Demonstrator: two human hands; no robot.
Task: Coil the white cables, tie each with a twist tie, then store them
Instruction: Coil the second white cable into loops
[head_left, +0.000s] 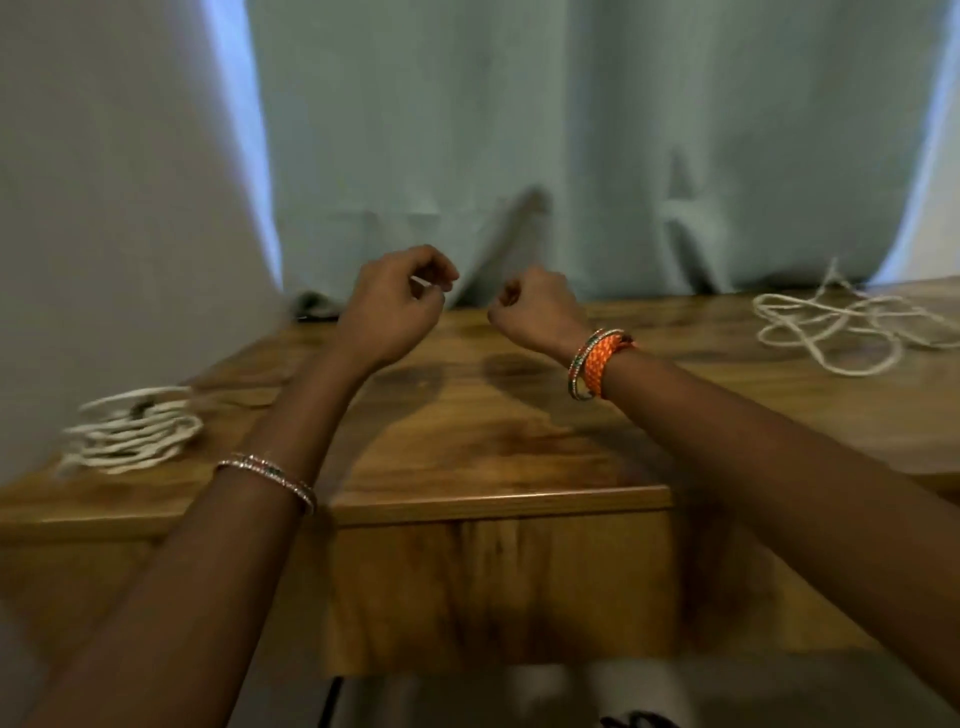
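Note:
A coiled white cable lies on the left side of the wooden table. A second white cable lies loose and tangled at the table's far right. My left hand is raised over the middle of the table, its fingertips pinching a thin white twist tie. My right hand is raised beside it, fingers curled closed; I see nothing in it. The two hands are a short gap apart and both are far from either cable.
A pale blue-green curtain hangs right behind the table's back edge. A small dark object lies at the back left under the curtain. The table's front edge and wooden front panel are near me.

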